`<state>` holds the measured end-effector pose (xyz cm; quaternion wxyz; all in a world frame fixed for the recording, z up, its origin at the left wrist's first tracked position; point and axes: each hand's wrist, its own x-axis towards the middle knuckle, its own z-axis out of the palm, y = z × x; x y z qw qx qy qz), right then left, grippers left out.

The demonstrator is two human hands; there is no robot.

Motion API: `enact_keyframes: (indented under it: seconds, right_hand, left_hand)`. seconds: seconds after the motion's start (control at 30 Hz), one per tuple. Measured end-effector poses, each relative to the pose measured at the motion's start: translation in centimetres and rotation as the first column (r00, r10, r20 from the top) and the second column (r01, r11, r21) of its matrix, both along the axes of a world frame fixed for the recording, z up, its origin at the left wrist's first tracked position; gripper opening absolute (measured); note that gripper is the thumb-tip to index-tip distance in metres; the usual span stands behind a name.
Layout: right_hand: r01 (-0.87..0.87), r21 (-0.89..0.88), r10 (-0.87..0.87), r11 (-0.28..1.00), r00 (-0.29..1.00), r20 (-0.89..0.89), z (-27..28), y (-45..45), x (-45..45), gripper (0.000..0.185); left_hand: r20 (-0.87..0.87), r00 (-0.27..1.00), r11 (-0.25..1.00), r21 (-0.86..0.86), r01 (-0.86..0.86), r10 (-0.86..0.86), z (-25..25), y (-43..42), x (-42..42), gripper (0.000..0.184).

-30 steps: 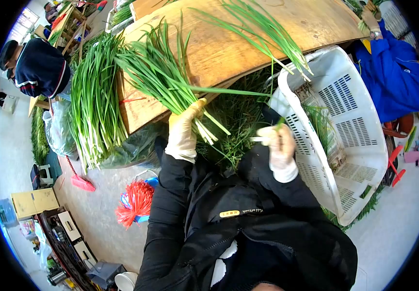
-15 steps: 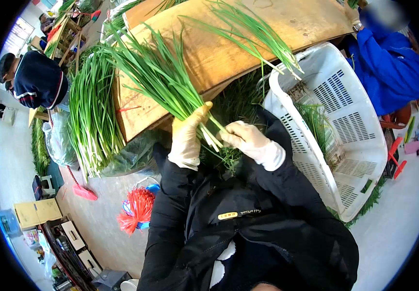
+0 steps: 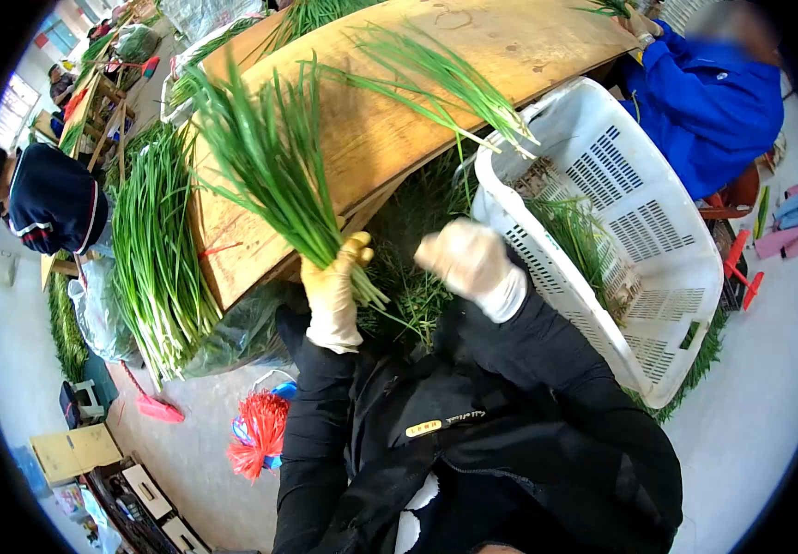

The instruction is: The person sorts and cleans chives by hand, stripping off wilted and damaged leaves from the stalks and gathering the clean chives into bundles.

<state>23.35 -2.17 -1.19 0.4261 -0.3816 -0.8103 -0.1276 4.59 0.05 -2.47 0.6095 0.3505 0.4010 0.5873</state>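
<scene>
My gloved left hand (image 3: 332, 297) is wrapped round the lower stems of a bunch of green stalks (image 3: 274, 166), whose leaves fan out over the wooden table (image 3: 362, 129). To its right my gloved right hand (image 3: 465, 262) is raised apart from the bunch, its fingers smeared by motion. A smaller group of stalks (image 3: 445, 83) lies on the table, with its pale ends over the near edge. At the table's left end hangs a thick pile of stalks (image 3: 154, 249).
A white slatted basket (image 3: 644, 365) with green scraps stands at the right. Beyond it sits a person in blue (image 3: 713, 102); another in dark clothing (image 3: 55, 198) is at the left. A red tassel bundle (image 3: 260, 432) and a pink broom (image 3: 157, 408) are on the floor.
My right hand has come off the stem ends and is now apart from them. The view has shifted, with the table and basket now further left. My left hand keeps hold of the bunch.
</scene>
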Motion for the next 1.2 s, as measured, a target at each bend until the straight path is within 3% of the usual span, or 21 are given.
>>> enact_keyframes:
  seconds: [0.03,0.07,0.1,0.13,0.17,0.23,0.3,0.33,0.37,0.4,0.43,0.5,0.57,0.63,0.73,0.83,0.87,0.97,1.03,1.1,1.2]
  right_hand:
    - [0.227,-0.061,-0.227,0.972,0.974,0.008,-0.4,1.2,1.5,0.015]
    - [0.376,-0.596,-0.503,0.709,0.863,-0.054,1.6,1.5,2.5,0.016]
    - [0.459,-0.418,-0.535,0.784,0.841,-0.081,0.1,3.8,4.6,0.033]
    - [0.698,-0.259,-0.650,0.667,0.716,0.255,0.6,5.0,6.1,0.031]
    - [0.652,-0.337,-0.618,0.679,0.756,0.217,0.5,6.2,7.4,0.030]
    - [0.698,-0.133,-0.629,0.704,0.699,0.342,-0.2,8.6,8.8,0.017]
    - [0.689,-0.440,-0.556,0.576,0.725,0.407,-1.2,10.6,9.0,0.007]
    - [0.575,-0.599,-0.564,0.558,0.792,0.235,-2.6,11.5,9.1,0.010]
    - [0.561,-0.560,-0.460,0.610,0.826,0.328,-0.4,10.5,8.2,0.015]
    - [0.246,-0.737,-0.357,0.629,0.934,0.007,0.0,9.8,7.4,0.019]
    - [-0.114,-0.793,-0.265,0.599,0.906,-0.330,0.1,8.9,6.7,0.023]
    - [-0.594,-0.755,-0.229,0.277,0.723,-0.652,0.0,7.0,4.8,0.032]
    - [-0.709,-0.690,-0.194,0.149,0.663,-0.723,0.5,4.6,3.2,0.034]
    - [-0.748,-0.649,-0.195,0.142,0.622,-0.759,-0.8,3.0,1.6,0.035]
    - [-0.702,-0.713,-0.227,0.011,0.692,-0.685,-1.0,1.5,-0.4,0.027]
    - [-0.578,-0.814,-0.009,0.057,0.815,-0.580,0.2,0.8,-1.3,0.017]
    - [-0.678,-0.725,-0.121,0.120,0.715,-0.689,-0.9,0.6,-1.7,0.019]
    - [-0.313,-0.813,0.045,0.491,0.941,-0.334,-1.2,1.4,-2.0,0.013]
    - [-0.284,-0.640,0.186,0.713,0.958,-0.218,-1.4,1.5,-2.5,0.012]
    - [-0.345,-0.585,0.219,0.734,0.936,-0.277,-0.8,1.4,-3.1,0.012]
    - [-0.184,-0.396,0.229,0.900,0.971,0.067,-0.3,1.3,-2.8,0.008]
  left_hand:
    - [0.058,0.998,1.000,0.008,0.025,-0.025,-0.3,0.3,-0.5,0.034]
    - [0.137,0.988,0.996,-0.053,0.076,-0.068,0.3,0.4,-0.6,0.035]
    - [0.217,0.971,0.985,-0.110,0.129,-0.103,0.9,0.3,-0.6,0.035]
    - [0.324,0.934,0.967,-0.144,0.209,-0.154,0.9,0.2,-0.4,0.034]
    - [0.412,0.891,0.940,-0.189,0.286,-0.188,0.9,0.2,-0.1,0.034]
    - [0.518,0.837,0.896,-0.268,0.355,-0.177,0.9,0.0,0.6,0.037]
    - [0.513,0.822,0.880,-0.236,0.413,-0.248,-0.9,0.5,0.2,0.038]
    - [0.506,0.833,0.884,-0.258,0.391,-0.221,-1.1,0.4,-0.1,0.037]
    - [0.499,0.845,0.887,-0.279,0.367,-0.193,-1.1,0.4,-0.5,0.036]
    - [0.549,0.819,0.887,-0.277,0.370,-0.170,-1.0,0.5,-0.9,0.035]
    - [0.584,0.795,0.898,-0.244,0.367,-0.167,-1.5,0.6,-1.3,0.036]
    - [0.500,0.845,0.929,-0.189,0.317,-0.187,-1.0,0.7,-1.3,0.036]
    - [0.453,0.875,0.935,-0.203,0.290,-0.173,-0.9,1.1,-1.3,0.040]
    - [0.454,0.872,0.946,-0.163,0.281,-0.181,-0.5,1.2,-1.0,0.035]
    - [0.169,0.974,0.958,-0.217,0.186,-0.151,0.7,0.1,-0.6,0.032]
    - [0.209,0.948,0.941,-0.188,0.280,-0.240,1.8,-0.2,-0.5,0.023]
    - [0.294,0.920,0.904,-0.263,0.337,-0.257,2.7,-0.5,-0.5,0.022]
    - [0.327,0.927,0.946,-0.197,0.256,-0.183,0.5,-0.2,0.9,0.026]
    - [0.325,0.930,0.956,-0.172,0.239,-0.174,0.0,-0.1,0.9,0.021]
    - [0.286,0.945,0.960,-0.180,0.215,-0.158,-0.1,0.1,0.8,0.016]
    - [0.208,0.963,0.960,-0.182,0.211,-0.172,-0.1,0.2,0.8,0.015]
